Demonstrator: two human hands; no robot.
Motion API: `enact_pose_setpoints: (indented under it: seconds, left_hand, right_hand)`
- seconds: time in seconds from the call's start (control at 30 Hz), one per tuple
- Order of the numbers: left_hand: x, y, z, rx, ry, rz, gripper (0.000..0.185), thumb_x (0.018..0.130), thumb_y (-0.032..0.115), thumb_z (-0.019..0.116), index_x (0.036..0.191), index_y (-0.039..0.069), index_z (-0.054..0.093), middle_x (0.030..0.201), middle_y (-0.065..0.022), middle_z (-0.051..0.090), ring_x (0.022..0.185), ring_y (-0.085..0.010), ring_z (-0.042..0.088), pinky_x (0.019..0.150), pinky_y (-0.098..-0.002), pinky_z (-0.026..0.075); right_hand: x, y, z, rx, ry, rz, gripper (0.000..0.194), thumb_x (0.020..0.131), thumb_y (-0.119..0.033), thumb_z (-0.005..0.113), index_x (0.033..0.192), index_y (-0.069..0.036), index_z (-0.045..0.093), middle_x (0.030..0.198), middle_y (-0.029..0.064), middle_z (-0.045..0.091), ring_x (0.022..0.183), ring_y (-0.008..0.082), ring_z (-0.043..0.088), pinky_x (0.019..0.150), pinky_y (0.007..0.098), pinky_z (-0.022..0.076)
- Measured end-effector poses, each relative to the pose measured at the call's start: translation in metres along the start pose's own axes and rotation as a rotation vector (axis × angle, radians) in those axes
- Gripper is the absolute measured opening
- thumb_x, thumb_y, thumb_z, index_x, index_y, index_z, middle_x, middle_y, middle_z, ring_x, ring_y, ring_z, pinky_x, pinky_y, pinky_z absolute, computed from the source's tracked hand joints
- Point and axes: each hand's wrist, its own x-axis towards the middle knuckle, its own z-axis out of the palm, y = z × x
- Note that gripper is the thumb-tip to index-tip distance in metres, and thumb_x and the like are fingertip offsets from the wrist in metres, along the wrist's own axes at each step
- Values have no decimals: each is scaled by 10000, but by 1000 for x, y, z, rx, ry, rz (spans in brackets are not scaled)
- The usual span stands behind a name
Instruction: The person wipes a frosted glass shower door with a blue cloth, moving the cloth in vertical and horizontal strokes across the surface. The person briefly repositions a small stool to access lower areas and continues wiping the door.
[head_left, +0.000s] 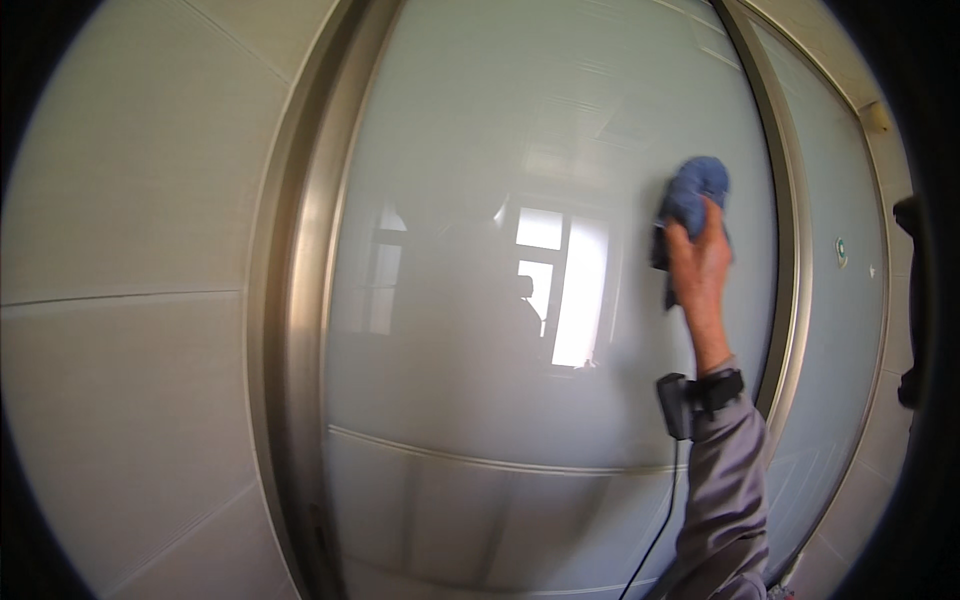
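Observation:
My right hand (703, 259) is raised and grips a bunched blue cloth (697, 187) against a frosted glass door panel (465, 300). The cloth touches the upper right part of the glass, near the metal frame post (787, 225). The thumb and a finger show on the cloth; the other fingers are hidden by it. A dark device on a black strap (716, 391) sits on my right wrist above a grey sleeve, with a thin cable hanging down. My left hand is out of view.
A broad metal door frame (300, 300) runs up the left side, beside a beige tiled wall (127, 375). Right of the post stands a second glass panel (832, 337) with a small round sticker (841, 252). Windows and a person's silhouette reflect in the glass.

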Motion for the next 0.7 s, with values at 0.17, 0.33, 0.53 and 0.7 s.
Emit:
enact_pose_setpoints:
  seconds: [0.17, 0.33, 0.53, 0.7]
  left_hand:
    - [-14, -12, -94, -13, 99, -16, 390, 952, 218, 701, 1241, -33, 623, 980, -94, 696, 912, -192, 681, 818, -335, 579]
    - [-37, -15, -102, 4, 198, -49, 403, 954, 225, 696, 1238, -50, 616, 1006, -134, 705, 892, -223, 690, 816, -355, 589]
    - [-36, -32, -108, 2, 150, -42, 419, 954, 238, 705, 1238, -55, 611, 1010, -152, 699, 900, -242, 691, 805, -387, 600]
    - [-3, -33, -78, 28, -2, -51, 391, 964, 229, 701, 1229, -47, 615, 1022, -144, 691, 907, -244, 684, 795, -398, 603]
  right_hand:
    - [-79, -213, 155, 342, -137, -188, 589, 851, -112, 731, 1390, 4, 524, 1305, 238, 631, 1146, 429, 629, 963, 469, 504]
    - [-141, -332, 215, 682, -654, -36, 524, 886, -195, 681, 1365, -34, 542, 1127, 241, 679, 1036, 405, 659, 917, 438, 506]
    - [-153, -309, 164, 783, -627, 78, 469, 901, -161, 634, 1344, -35, 544, 1071, 272, 693, 973, 443, 678, 894, 483, 516]
    - [-115, -210, 77, 744, -382, 328, 421, 918, -158, 658, 1304, -15, 572, 1028, 207, 698, 946, 303, 677, 877, 394, 524]
